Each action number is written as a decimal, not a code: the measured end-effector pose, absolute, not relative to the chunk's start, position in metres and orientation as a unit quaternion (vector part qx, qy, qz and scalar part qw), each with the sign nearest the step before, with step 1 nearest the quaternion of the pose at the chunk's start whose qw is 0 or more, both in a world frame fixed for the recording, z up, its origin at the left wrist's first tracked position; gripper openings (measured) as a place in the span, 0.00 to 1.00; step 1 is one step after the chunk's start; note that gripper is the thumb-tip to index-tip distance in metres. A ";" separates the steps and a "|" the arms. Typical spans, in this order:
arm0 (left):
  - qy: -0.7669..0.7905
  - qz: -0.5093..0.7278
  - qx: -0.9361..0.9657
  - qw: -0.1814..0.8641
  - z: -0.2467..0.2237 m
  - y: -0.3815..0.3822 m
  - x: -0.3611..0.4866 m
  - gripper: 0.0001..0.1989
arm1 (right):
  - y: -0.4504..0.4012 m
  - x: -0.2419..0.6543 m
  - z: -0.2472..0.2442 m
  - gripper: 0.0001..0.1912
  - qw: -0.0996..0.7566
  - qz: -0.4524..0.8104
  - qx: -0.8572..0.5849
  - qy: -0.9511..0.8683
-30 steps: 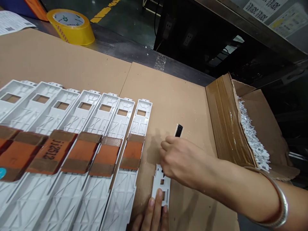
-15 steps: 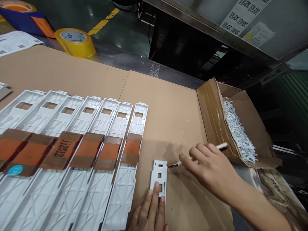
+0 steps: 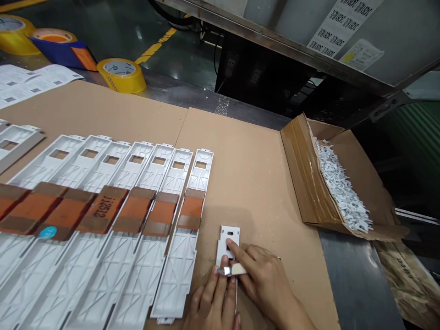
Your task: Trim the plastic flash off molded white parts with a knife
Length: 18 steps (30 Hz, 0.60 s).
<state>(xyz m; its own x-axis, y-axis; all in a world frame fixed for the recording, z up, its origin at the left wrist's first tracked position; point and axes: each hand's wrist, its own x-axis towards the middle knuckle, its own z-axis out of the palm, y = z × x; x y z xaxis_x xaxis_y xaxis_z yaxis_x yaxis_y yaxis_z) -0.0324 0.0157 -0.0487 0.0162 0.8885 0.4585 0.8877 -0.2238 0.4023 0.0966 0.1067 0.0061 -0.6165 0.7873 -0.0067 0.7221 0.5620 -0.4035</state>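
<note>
Right grip [image 3: 264,279] pinching craft knife [image 3: 233,270]; left grip [image 3: 213,302] spread on plastic plate [image 3: 227,240] (ribbed panels [image 3: 178,270] just beside).

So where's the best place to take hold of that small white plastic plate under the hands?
Probably its bare upper end, pinching the long edges from the far side. The small white plastic plate lies flat on the cardboard sheet, while the left hand and the right hand, holding a craft knife, cover its lower part.
</note>
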 end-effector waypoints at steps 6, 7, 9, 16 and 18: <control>0.635 0.318 0.704 0.018 -0.042 0.018 -0.030 0.20 | 0.101 0.091 0.005 0.13 0.180 0.175 -0.442 -0.861; 0.635 0.318 0.704 0.017 -0.042 0.018 -0.030 0.19 | 0.101 0.090 0.005 0.14 0.179 0.173 -0.444 -0.861; 0.635 0.316 0.705 0.018 -0.043 0.017 -0.030 0.19 | 0.101 0.089 0.004 0.18 0.162 0.172 -0.444 -0.864; 0.632 0.318 0.706 -0.008 -0.044 0.018 -0.031 0.19 | 0.101 0.086 0.006 0.12 0.220 0.202 -0.426 -0.854; 0.623 0.322 0.713 0.002 -0.044 0.019 -0.033 0.18 | 0.100 0.089 0.009 0.13 0.248 0.229 -0.444 -0.830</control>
<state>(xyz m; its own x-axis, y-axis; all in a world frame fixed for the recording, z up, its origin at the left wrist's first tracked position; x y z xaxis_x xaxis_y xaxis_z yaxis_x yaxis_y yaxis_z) -0.0333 0.0191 -0.0444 0.0163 0.8893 0.4570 0.8871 -0.2237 0.4038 0.0890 0.1001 0.0090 -0.4824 0.8510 0.2077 0.6242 0.5003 -0.6000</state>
